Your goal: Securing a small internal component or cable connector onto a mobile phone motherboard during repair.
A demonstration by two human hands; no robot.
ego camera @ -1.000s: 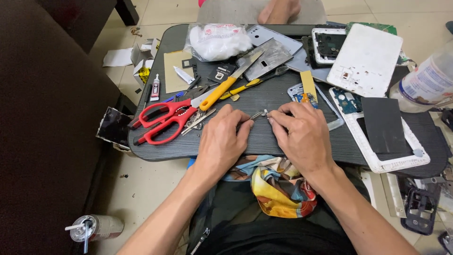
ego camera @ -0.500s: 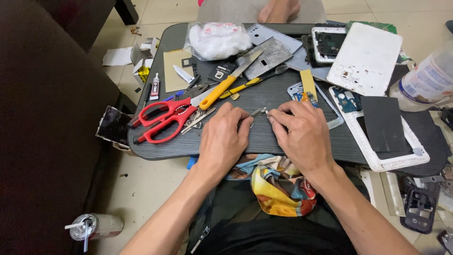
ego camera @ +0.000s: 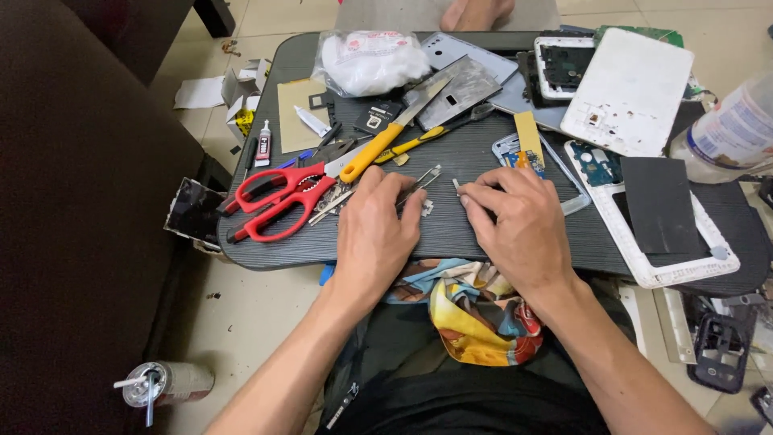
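Note:
My left hand [ego camera: 377,229] rests on the dark grey table [ego camera: 471,153], fingers curled over thin metal tweezers [ego camera: 423,179] whose tips point up and right. A tiny metal piece [ego camera: 426,211] lies by its fingertips. My right hand [ego camera: 515,221] is just to the right, thumb and forefinger pinched on a small metal part [ego camera: 456,186]. A narrow gap separates the two hands. Behind the right hand lies an opened phone frame with a yellow strip [ego camera: 528,138].
Red scissors [ego camera: 274,197] and a yellow-handled blade [ego camera: 378,149] lie left of my hands. A plastic bag [ego camera: 370,60], white tablet cover [ego camera: 632,89], white frame [ego camera: 644,242] and bottle [ego camera: 729,133] crowd the back and right. A colourful cloth [ego camera: 475,314] sits on my lap; a can [ego camera: 165,383] stands on the floor.
The tweezer tips have swung away from the part in my right hand, and my left fingers have drawn back slightly. The right hand stays put.

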